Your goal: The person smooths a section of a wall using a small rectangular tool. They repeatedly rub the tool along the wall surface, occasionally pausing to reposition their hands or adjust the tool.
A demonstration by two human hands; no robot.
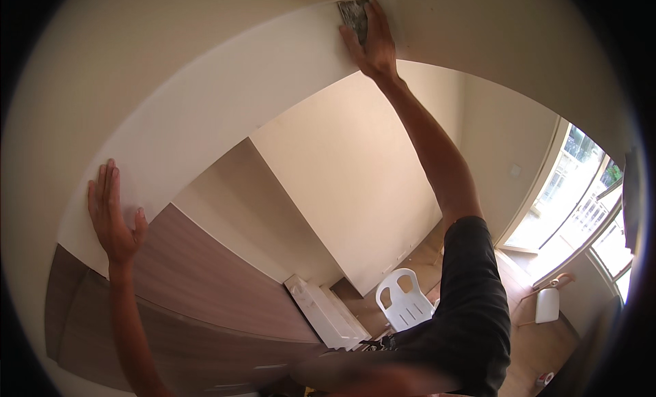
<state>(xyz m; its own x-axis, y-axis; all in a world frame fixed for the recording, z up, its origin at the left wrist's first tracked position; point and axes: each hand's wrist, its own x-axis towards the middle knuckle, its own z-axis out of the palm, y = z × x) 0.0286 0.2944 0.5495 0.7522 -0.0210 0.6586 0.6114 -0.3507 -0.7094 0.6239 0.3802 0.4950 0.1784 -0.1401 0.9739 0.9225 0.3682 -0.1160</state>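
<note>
The right hand (374, 45) holds a flat grey pad (352, 16) between thumb and fingers, at the upper right of a white panel (232, 83). The left hand (116, 223) rests on its lower left, thumb spread. Below stand wood-toned boards (212, 267), a pale box-like piece (331, 322), contents unclear, and a white chair (408, 309).
</note>
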